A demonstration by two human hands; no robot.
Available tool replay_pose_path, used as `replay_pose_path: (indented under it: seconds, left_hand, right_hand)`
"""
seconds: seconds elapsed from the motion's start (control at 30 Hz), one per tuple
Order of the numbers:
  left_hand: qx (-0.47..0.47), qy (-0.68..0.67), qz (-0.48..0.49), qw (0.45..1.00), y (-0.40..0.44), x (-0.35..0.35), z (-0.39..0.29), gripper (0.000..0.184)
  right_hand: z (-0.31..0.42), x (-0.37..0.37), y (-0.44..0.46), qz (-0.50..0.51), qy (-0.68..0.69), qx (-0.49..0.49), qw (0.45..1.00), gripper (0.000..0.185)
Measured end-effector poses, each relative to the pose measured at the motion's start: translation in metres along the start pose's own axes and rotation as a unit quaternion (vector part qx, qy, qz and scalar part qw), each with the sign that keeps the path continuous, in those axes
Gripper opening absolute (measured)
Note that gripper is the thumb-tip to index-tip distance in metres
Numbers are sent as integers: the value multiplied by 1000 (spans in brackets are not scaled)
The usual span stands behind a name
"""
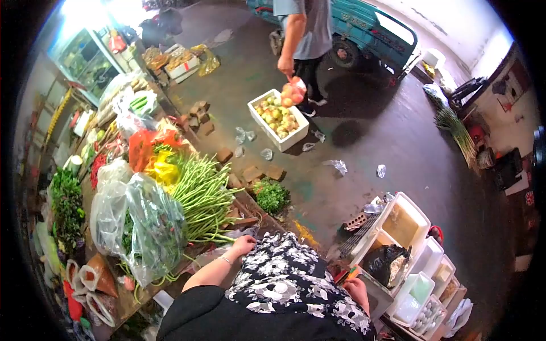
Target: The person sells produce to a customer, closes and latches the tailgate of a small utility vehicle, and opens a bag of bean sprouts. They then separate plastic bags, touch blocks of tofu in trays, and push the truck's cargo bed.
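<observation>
My left hand [243, 245], a bracelet at its wrist, is at the edge of the vegetable stall with its fingers curled. What they hold, if anything, is hidden. Long green beans [205, 196] lie just beyond it, beside a big clear plastic bag of greens [139, 224]. Low at my right side, my right hand [357, 288] is closed around a small orange-and-green object [353, 273] whose kind I cannot make out. Close to that hand, a black plastic bag [382, 262] sits in a white foam box [405, 219].
Ahead, a person [310, 34] holds a red bag of round fruit [293, 92] over a foam box of yellow-green fruit [278, 120]. Bricks [250, 173] and leafy greens [271, 196] border the stall. An egg tray [427, 317] is at right; a teal three-wheeled cart [369, 37] stands behind.
</observation>
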State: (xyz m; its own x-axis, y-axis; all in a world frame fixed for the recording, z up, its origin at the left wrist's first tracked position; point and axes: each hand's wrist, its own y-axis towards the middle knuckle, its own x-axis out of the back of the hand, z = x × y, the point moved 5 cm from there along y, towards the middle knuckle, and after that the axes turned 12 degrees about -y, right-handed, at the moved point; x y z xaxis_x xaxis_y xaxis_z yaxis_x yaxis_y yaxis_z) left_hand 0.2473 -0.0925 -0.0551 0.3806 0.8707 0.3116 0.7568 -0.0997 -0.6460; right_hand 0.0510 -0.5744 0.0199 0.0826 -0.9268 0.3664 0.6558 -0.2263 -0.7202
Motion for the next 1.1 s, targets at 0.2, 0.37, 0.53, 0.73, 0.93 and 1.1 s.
replay_pose_path:
  seconds: [0.2, 0.37, 0.53, 0.73, 0.93, 1.1]
  left_hand:
    - [-20, 25, -8, 999, 25, -35, -64, 27]
    - [-39, 52, 2, 998, 42, -32, -84, 26]
    - [36, 5, -6, 999, 86, -42, -57, 23]
    - [-12, -61, -39, 997, 172, -44, -35, 21]
    - [77, -180, -129, 972, 224, -17, -42, 24]
    - [112, -217, -130, 961, 235, 4, -84, 25]
  right_hand:
    - [-1, 34, 14, -23, -38, 67, 997, 22]
    - [17, 56, 44, 9, -2, 66, 998, 17]
    - [-42, 76, 171, 14, -166, 144, 975, 20]
    - [55, 92, 270, 49, -167, 95, 980, 21]
    - [103, 103, 442, 99, -215, 195, 952, 22]
    - [298, 99, 366, 39, -117, 170, 978, 21]
